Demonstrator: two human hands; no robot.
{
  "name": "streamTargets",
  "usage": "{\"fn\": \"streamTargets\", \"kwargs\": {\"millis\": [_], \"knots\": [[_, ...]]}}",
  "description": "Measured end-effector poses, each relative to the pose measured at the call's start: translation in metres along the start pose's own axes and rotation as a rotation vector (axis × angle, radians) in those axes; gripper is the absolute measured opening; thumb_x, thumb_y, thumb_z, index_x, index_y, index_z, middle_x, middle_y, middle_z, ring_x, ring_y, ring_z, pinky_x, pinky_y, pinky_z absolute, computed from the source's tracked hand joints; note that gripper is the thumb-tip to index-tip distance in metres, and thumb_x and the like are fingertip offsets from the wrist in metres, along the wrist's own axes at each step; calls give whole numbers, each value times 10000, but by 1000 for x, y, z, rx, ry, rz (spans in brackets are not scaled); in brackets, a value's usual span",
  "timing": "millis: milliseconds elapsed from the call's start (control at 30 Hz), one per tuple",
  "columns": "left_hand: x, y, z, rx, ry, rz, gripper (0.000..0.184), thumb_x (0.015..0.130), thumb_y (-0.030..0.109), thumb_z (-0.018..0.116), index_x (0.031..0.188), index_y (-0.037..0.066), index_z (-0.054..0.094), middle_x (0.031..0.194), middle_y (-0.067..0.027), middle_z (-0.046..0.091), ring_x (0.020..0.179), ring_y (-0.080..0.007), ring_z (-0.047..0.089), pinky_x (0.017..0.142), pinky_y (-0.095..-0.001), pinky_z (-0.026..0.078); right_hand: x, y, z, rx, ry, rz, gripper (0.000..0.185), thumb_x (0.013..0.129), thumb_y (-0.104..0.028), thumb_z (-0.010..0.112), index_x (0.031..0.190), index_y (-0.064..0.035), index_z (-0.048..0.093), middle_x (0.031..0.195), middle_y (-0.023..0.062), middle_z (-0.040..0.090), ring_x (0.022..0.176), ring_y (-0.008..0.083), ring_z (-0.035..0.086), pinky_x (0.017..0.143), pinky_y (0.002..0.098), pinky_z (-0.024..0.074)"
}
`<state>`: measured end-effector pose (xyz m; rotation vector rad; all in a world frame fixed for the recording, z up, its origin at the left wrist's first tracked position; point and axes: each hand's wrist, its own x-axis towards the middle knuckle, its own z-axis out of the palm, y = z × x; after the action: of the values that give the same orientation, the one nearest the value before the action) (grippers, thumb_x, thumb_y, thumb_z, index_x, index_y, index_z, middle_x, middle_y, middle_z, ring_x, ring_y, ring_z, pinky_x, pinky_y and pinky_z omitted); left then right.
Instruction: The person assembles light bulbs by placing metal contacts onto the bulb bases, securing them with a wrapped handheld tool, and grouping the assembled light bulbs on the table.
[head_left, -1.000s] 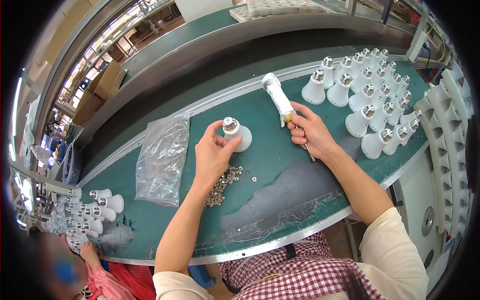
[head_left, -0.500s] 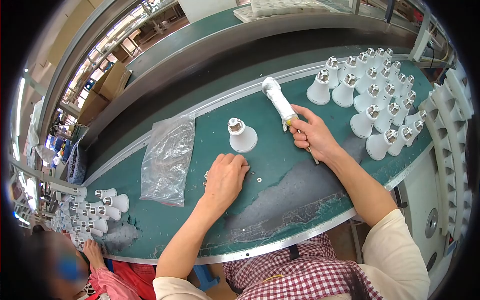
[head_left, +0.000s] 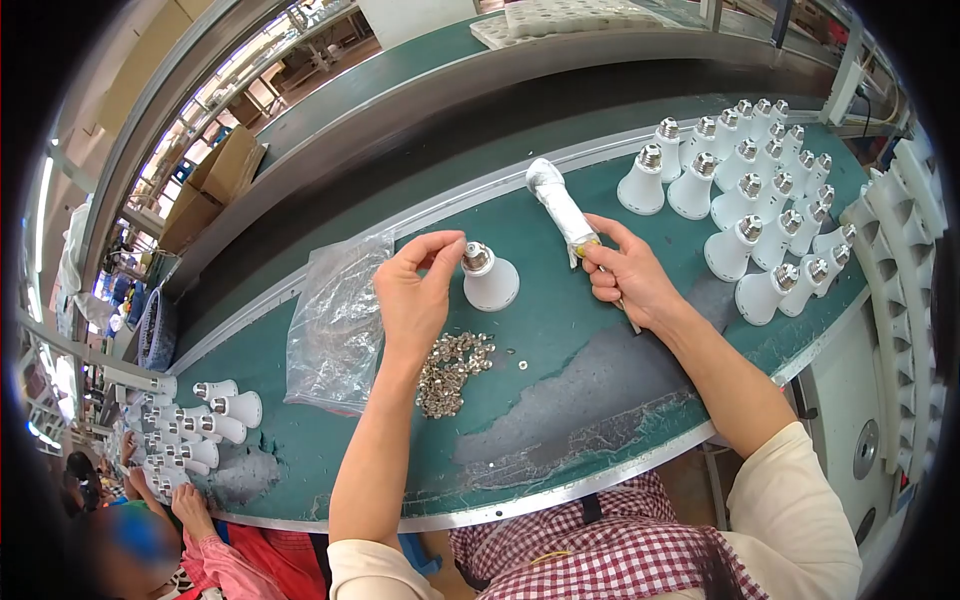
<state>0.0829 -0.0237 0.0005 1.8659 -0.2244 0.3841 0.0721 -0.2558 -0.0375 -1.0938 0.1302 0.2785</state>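
Observation:
A white LED bulb (head_left: 492, 286) stands upright on the green table, its metal screw cap pointing up. My left hand (head_left: 415, 295) is beside that cap, thumb and forefinger pinched together at its top edge; whatever is between the fingertips is too small to make out. Below it lies a pile of small metal pieces (head_left: 452, 375), like contact caps. My right hand (head_left: 632, 275) is closed round the lower end of a white-wrapped tool (head_left: 562, 210) with a bulging head, tilted up and left. A thin rod sticks out beneath that hand.
Several upright bulbs (head_left: 730, 254) stand in rows at the right. A crumpled clear plastic bag (head_left: 335, 325) lies left of the pile. More bulbs (head_left: 240, 408) lie at the far left, by a co-worker's hand (head_left: 190, 508). A metal-edged channel (head_left: 450, 170) runs behind.
My left hand has risen from the pile of small metal pieces to the bulb's cap, uncovering the pile. The right hand keeps its hold on the white-wrapped tool, almost still.

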Motion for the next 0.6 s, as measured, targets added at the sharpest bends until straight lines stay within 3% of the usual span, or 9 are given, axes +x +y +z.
{"fn": "streamTargets", "kwargs": {"millis": [133,367,433,467,533,600], "knots": [[1,-5,6,236,9,222,111,810,93,626,888,21,659,838,-53,660,754,-107,594,711,-233,457,1,1,-1,6,9,6,436,883,-58,483,1298,-51,351,754,39,458,502,24,323,390,161,264],[2,-9,-1,256,-88,345,114,830,98,602,870,1,645,866,-63,656,816,-124,595,745,-261,456,-1,-1,2,9,19,18,439,879,-54,483,1298,-52,352,752,33,452,504,25,320,392,163,260],[5,-13,0,42,-97,114,113,825,103,608,848,-1,645,840,-48,641,793,-135,582,722,-257,450,-1,0,1,-3,3,12,441,876,-52,483,1297,-49,352,751,32,451,508,25,322,391,165,259],[7,-9,-1,43,-96,113,113,825,103,608,848,-1,645,840,-48,641,793,-135,582,722,-257,450,-1,0,2,-4,1,13,441,876,-52,483,1297,-49,352,751,32,451,508,25,322,391,165,259],[13,1,-2,-111,-199,-269,115,806,117,632,869,22,646,777,-17,612,703,-106,539,659,-216,426,-1,0,2,-9,9,15,444,874,-50,483,1298,-45,350,755,33,453,505,25,321,391,166,256],[20,0,-5,-156,-251,-375,124,803,132,636,884,37,644,729,-3,590,653,-85,505,619,-207,412,-1,0,2,-14,7,12,445,874,-49,484,1298,-46,351,758,36,457,501,25,320,391,165,253]]}}
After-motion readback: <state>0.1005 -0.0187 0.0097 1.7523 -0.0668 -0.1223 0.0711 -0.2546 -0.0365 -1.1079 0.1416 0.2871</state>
